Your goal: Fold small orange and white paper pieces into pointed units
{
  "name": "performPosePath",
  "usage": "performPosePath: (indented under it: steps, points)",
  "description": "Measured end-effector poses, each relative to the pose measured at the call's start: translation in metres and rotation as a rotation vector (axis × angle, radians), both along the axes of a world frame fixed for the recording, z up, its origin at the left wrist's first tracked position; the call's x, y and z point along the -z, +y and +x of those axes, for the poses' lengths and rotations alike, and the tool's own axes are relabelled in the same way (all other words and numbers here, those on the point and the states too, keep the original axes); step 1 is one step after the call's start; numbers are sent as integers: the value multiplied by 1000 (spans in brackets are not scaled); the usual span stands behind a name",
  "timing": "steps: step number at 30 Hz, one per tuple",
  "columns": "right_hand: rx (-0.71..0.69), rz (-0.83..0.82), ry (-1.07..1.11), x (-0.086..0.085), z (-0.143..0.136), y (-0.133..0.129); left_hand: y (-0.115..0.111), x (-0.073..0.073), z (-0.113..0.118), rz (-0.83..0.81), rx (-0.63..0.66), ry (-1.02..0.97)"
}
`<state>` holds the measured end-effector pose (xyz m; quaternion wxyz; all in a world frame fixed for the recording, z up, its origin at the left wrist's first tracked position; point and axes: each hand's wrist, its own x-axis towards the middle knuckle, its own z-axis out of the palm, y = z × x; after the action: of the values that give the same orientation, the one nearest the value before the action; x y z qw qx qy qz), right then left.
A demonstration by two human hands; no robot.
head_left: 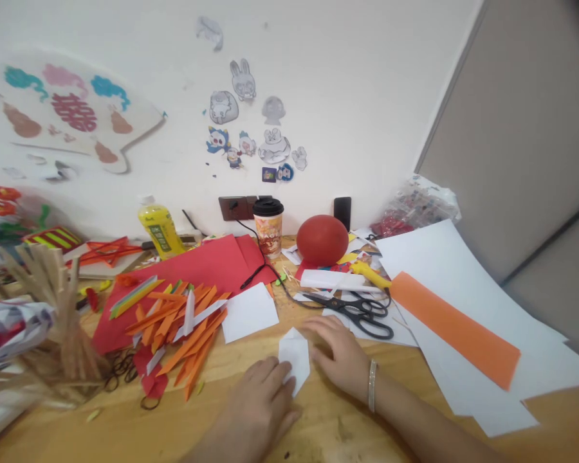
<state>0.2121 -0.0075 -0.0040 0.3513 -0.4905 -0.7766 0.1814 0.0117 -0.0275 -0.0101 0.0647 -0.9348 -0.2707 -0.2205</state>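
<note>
A small piece of folded white paper (295, 357) lies on the wooden table, with pointed ends at top and bottom. My left hand (263, 399) rests over its left edge, fingertips pressed on the paper and thumb beside its lower end. On the other side, my right hand (338, 355) is at the paper's upper right edge, fingers curved with a gap between thumb and forefinger. Whether those fingertips touch the paper, I cannot tell. A bracelet circles my right wrist. Just beyond are a white paper sheet (251, 312) and black scissors (359, 314).
Several folded orange paper strips (205, 341) are heaped on red paper (222, 257) at left. Wooden sticks (70, 321) stand nearby. Behind are a yellow bottle (160, 228), a lidded cup (269, 231) and a red balloon (322, 239). Large white sheets (444, 276) hold an orange strip (456, 328).
</note>
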Motion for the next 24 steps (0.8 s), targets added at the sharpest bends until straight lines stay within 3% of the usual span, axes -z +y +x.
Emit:
performPosePath:
  steps: [4, 8, 16, 20, 24]
  points:
    - [-159, 200, -180, 0, 7, 5, 8, 3, -7, 68, -89, 37]
    - [-196, 322, -246, -1, 5, 3, 16, -3, -13, 104, -143, 174]
    - [-157, 371, -271, 4, 5, 10, 24, -1, -22, 163, 1, 180]
    - [-180, 384, -356, 5, 6, 11, 26, -7, -23, 101, 17, 125]
    - [-209, 398, -417, -1, 5, 5, 26, -12, -24, -89, -28, 10]
